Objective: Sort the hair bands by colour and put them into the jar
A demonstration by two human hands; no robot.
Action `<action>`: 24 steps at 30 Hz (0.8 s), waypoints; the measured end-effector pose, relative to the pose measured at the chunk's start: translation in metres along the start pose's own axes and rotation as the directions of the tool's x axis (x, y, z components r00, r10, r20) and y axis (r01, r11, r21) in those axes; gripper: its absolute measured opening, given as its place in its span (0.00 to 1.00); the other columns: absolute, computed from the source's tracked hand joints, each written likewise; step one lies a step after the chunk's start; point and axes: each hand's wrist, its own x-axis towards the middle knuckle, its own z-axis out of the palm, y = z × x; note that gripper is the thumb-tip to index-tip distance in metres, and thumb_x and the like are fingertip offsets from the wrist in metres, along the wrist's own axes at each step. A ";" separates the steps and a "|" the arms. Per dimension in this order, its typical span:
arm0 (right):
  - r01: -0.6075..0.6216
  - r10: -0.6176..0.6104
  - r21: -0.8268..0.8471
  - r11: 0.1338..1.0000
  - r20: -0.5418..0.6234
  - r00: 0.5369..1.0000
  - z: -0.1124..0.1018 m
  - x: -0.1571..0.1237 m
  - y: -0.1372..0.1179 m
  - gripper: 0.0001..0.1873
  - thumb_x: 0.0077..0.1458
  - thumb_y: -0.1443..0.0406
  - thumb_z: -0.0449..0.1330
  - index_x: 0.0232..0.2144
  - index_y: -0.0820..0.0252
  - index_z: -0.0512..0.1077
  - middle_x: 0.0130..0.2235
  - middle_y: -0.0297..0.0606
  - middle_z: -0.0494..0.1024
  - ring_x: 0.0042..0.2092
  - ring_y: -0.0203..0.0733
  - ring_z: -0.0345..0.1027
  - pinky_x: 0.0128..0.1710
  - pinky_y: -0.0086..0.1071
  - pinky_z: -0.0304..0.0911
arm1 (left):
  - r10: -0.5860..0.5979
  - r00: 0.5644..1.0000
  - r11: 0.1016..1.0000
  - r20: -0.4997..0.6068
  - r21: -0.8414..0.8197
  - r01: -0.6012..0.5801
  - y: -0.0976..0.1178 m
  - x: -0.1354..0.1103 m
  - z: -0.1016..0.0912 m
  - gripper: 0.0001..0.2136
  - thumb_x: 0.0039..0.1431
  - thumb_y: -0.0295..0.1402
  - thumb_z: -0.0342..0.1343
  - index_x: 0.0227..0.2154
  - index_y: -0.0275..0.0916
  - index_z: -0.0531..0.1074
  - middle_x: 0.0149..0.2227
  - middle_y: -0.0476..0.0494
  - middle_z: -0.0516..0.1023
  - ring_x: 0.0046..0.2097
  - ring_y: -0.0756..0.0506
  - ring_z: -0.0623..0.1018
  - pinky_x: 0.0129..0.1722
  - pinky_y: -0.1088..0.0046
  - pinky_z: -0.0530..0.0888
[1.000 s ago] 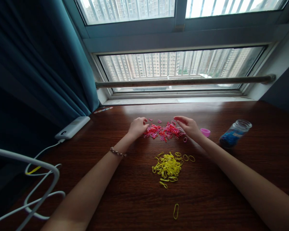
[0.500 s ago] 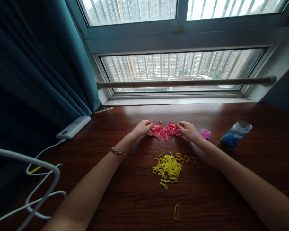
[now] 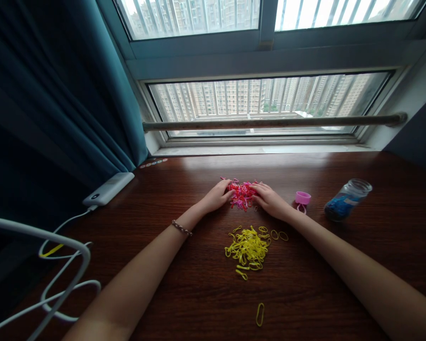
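Note:
A small heap of pink and red rubber bands (image 3: 242,193) lies on the dark wooden table (image 3: 184,284) near the window. My left hand (image 3: 218,195) presses against the heap's left side, fingers stretched flat. My right hand (image 3: 268,200) presses against its right side, fingers also laid flat. Both hands cup the heap between them. A pile of yellow rubber bands (image 3: 247,248) lies nearer to me, with a single yellow band (image 3: 260,314) apart from it close to the front.
A pink lid (image 3: 302,197) and a glass jar with blue bands (image 3: 346,201) sit to the right. A white power bank (image 3: 108,188) with white cables (image 3: 57,265) lies at the left, beside a teal curtain (image 3: 64,94). A window sill runs behind.
Both hands have moved inward toward each other, pushing the scattered pink and red bands into a tighter heap.

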 end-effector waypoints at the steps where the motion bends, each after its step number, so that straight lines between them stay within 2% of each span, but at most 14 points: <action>1: 0.037 -0.037 -0.001 0.999 0.022 0.999 0.000 -0.001 -0.003 0.19 0.56 0.65 0.51 0.51 0.60 0.63 0.54 0.46 0.65 0.57 0.46 0.54 0.57 0.45 0.48 | 0.053 0.998 0.998 0.043 -0.032 -0.052 0.003 -0.001 0.001 0.22 0.54 0.37 0.51 0.51 0.33 0.62 0.51 0.35 0.68 0.52 0.42 0.68 0.52 0.66 0.64; 3: 0.095 -0.095 0.001 0.995 0.044 0.995 -0.001 -0.002 -0.011 0.19 0.55 0.64 0.52 0.51 0.58 0.64 0.53 0.45 0.65 0.55 0.46 0.55 0.55 0.45 0.50 | 0.136 0.987 0.988 0.090 -0.088 -0.128 0.010 -0.004 0.002 0.25 0.50 0.38 0.56 0.51 0.35 0.62 0.50 0.37 0.69 0.50 0.43 0.69 0.51 0.68 0.65; 5: 0.136 -0.136 -0.006 0.991 0.038 0.990 -0.002 -0.003 -0.016 0.17 0.54 0.65 0.55 0.48 0.57 0.66 0.50 0.44 0.68 0.53 0.46 0.58 0.53 0.44 0.53 | 0.161 0.983 0.983 0.086 -0.103 -0.152 0.014 -0.005 0.001 0.26 0.46 0.38 0.59 0.49 0.36 0.64 0.47 0.39 0.71 0.47 0.43 0.71 0.48 0.69 0.66; 8: 0.114 -0.114 -0.008 0.993 -0.025 0.993 -0.004 -0.003 -0.017 0.10 0.52 0.68 0.55 0.39 0.58 0.72 0.43 0.42 0.73 0.46 0.44 0.64 0.47 0.39 0.59 | 0.142 0.988 0.986 0.054 -0.097 -0.136 0.016 -0.006 -0.001 0.16 0.47 0.36 0.58 0.40 0.36 0.70 0.38 0.43 0.75 0.39 0.45 0.74 0.40 0.72 0.69; 11: 0.038 -0.034 0.024 0.999 -0.127 0.991 -0.005 -0.002 -0.009 0.08 0.50 0.72 0.55 0.31 0.59 0.73 0.38 0.40 0.74 0.40 0.41 0.67 0.41 0.34 0.62 | 0.098 0.995 0.991 -0.002 -0.093 -0.098 0.012 -0.005 -0.003 0.08 0.51 0.34 0.55 0.33 0.36 0.72 0.31 0.46 0.76 0.33 0.48 0.74 0.34 0.74 0.69; 15: -0.044 0.058 0.054 0.998 -0.299 0.952 -0.010 -0.001 -0.001 0.08 0.48 0.73 0.54 0.27 0.60 0.73 0.32 0.38 0.75 0.35 0.40 0.68 0.37 0.32 0.62 | 0.008 0.988 0.992 -0.152 -0.127 -0.028 0.006 -0.002 -0.007 0.09 0.51 0.35 0.54 0.33 0.36 0.72 0.31 0.46 0.76 0.32 0.48 0.74 0.33 0.74 0.69; 19: -0.085 0.129 0.122 0.989 -0.420 0.898 -0.017 0.000 -0.002 0.09 0.49 0.70 0.54 0.30 0.60 0.73 0.31 0.37 0.77 0.34 0.40 0.70 0.35 0.32 0.63 | -0.091 0.955 0.972 -0.281 -0.234 0.024 0.001 0.002 -0.012 0.12 0.52 0.38 0.53 0.34 0.35 0.71 0.33 0.43 0.76 0.33 0.47 0.74 0.33 0.73 0.70; 24: -0.094 0.136 0.109 0.990 -0.481 0.866 -0.021 0.000 -0.006 0.10 0.49 0.69 0.54 0.33 0.58 0.74 0.33 0.38 0.77 0.36 0.42 0.70 0.38 0.34 0.63 | -0.177 0.930 0.917 -0.321 -0.397 0.037 -0.002 0.006 -0.015 0.14 0.53 0.38 0.51 0.35 0.33 0.71 0.33 0.41 0.77 0.32 0.47 0.74 0.31 0.73 0.70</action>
